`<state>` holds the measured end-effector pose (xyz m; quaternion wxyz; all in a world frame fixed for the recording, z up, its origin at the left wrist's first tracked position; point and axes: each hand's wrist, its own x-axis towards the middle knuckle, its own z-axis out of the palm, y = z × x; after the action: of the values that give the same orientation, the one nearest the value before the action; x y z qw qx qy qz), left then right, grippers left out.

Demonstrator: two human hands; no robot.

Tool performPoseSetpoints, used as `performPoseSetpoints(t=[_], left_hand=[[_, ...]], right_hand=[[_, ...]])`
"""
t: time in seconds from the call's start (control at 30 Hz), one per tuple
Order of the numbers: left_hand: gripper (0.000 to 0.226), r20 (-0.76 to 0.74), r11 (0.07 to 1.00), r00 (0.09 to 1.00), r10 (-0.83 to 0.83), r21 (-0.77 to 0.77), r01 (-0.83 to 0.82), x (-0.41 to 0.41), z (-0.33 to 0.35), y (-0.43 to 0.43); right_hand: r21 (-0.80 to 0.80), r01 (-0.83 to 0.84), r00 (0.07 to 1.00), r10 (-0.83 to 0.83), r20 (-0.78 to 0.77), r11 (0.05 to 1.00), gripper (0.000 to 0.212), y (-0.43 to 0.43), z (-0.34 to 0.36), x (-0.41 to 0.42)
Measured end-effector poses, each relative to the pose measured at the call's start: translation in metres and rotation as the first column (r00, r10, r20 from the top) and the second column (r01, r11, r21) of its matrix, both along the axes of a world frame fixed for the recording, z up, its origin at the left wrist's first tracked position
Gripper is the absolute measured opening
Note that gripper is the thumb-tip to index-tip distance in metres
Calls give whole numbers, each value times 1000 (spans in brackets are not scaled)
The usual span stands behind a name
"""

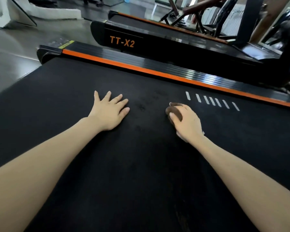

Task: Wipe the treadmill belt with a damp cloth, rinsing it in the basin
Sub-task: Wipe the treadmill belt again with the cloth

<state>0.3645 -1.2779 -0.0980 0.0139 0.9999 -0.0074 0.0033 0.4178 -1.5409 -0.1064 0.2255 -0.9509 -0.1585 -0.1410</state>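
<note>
Bare forearms, left hand [110,113], right hand [187,123]

Orange "TT-X2" on neighbouring treadmill's side [122,41]

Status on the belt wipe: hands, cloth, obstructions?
Left hand flat on treadmill belt, fingers spread. Right hand grips bunched brown cloth against belt. Basin not in view; no obstruction seen on belt.

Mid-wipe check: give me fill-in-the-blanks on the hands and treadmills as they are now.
The right hand grips a brown ____.
The left hand rests flat on the ____.
The rail has an ____ stripe.
The next treadmill reads ____.
Missing: cloth; belt; orange; TT-X2.
</note>
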Motion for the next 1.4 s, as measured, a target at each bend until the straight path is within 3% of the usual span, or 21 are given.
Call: performPoseSetpoints(t=[0.1,0.17,0.27,0.37,0.43,0.67,0.83,0.97,1.07,1.13,1.27,1.33,1.4], left_hand=[[55,7,999,1000,0,-53,1,8,-5,-4],[55,5,997,1000,9,-78,-9,11,-10,-5],[54,28,997,999,19,-79,-17,13,-14,-5],[53,60,998,998,20,-57,-16,12,-15,-5],[53,64,998,998,23,-58,-19,11,-16,-6],[53,53,996,998,26,-81,-22,13,-17,-3],[53,55,994,998,38,-105,-32,15,-15,-2],[54,61,997,997,57,-62,-53,14,-16,-9],[54,62,997,996,58,-58,-55,14,-14,-12],[54,68,997,996,60,-55,-56,15,-15,-12],[67,64,996,996,64,-60,-60,16,-17,-10],[84,53,997,997,57,-64,-54,15,-16,-8],[90,59,997,997,57,-60,-54,15,-17,-7]], right_hand=[[-34,167,986,-167,-14,985,34,22,-3,32],[-37,170,985,-171,-8,985,36,45,-1,39],[-32,-45,999,44,-4,999,31,69,1,15],[9,-320,945,319,68,947,29,70,-4,-25],[-6,-361,931,361,62,933,32,64,-5,-16],[-29,-143,990,143,11,989,29,89,-8,101],[-92,18,1000,-16,25,996,34,42,-2,130],[-109,285,958,-283,39,952,37,-18,0,152],[-54,428,904,-428,9,902,36,-6,-1,158],[-42,356,934,-354,49,934,34,27,-3,153],[-49,-60,995,64,82,997,32,102,-8,132],[-62,-135,988,139,65,989,35,108,-6,133],[-107,-96,989,108,106,990,34,86,-5,145]])
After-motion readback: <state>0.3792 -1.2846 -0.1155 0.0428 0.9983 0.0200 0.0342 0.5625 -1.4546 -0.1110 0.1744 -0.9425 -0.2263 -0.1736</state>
